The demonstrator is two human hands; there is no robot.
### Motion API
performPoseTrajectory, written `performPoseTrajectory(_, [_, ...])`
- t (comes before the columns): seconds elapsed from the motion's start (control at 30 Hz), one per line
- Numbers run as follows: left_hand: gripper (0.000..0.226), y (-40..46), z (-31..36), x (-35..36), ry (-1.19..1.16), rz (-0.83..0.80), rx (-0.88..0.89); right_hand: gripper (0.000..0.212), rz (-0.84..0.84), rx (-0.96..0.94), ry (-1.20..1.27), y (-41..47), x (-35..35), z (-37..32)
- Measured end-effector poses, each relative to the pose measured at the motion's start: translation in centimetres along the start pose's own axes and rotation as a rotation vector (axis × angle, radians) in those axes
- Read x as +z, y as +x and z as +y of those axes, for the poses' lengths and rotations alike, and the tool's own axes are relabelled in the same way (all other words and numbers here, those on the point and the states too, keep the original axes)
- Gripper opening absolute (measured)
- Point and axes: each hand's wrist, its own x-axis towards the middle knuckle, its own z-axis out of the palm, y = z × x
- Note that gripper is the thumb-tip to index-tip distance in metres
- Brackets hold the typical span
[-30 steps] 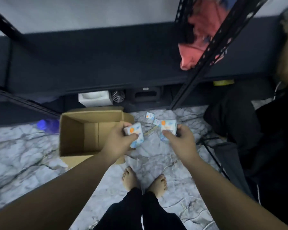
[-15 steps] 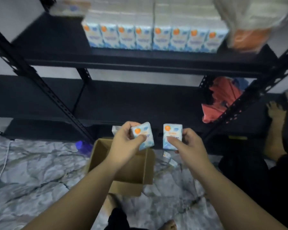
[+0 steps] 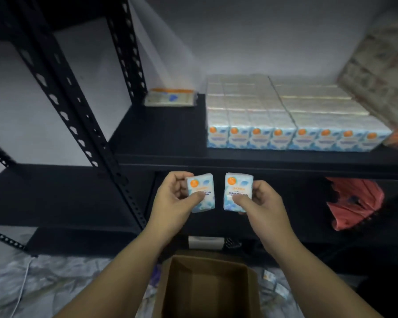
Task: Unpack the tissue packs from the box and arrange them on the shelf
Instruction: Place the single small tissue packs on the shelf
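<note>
Both hands, left [image 3: 174,198] and right [image 3: 261,201], have risen from beside the floor box [image 3: 207,288] toward the shelf [image 3: 161,134]; each pack, left [image 3: 201,193] and right [image 3: 238,191], now faces upright.

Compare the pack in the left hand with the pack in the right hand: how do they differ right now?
The left pack leans, its top tipped toward the left; the right pack stands nearly upright. The left hand grips its pack from the left edge, the right hand grips its pack from the right edge. Both show the same orange-dot, blue-and-white wrapper, and both are held below the shelf.
</note>
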Motion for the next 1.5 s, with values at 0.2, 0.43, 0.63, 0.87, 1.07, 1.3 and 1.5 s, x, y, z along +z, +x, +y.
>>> performPoseTrajectory(0.2, [0.040,4.1,2.1,-5.0,-0.011,0.053,0.096,0.024,-0.018,-0.123,0.000,2.9,5.6,-3.4])
performPoseTrajectory(0.43, [0.044,8.3,4.3,-8.3,0.005,0.089,0.155,0.036,-0.030,-0.201,-0.019,6.8,9.4,-5.4])
performPoseTrajectory(0.63, [0.046,12.6,4.7,-9.7,0.071,0.099,0.104,0.033,-0.012,-0.209,-0.079,10.7,12.2,-6.6])
performPoseTrajectory(0.87, [0.049,13.6,3.0,-10.4,0.465,0.188,0.221,0.051,0.036,-0.232,-0.274,12.7,13.9,-5.0])
performPoseTrajectory(1.07, [0.048,13.7,2.0,-11.0,0.571,0.232,0.278,0.047,0.039,-0.353,-0.453,12.2,13.5,-3.7])
performPoseTrajectory(1.3, [0.053,13.4,1.6,-11.7,0.706,0.088,0.313,0.047,0.037,-0.371,-0.526,12.5,13.7,-4.0])
performPoseTrajectory(1.5, [0.041,14.1,1.5,-11.4,0.871,0.154,0.361,0.041,0.022,-0.353,-0.623,13.5,14.4,-4.7])
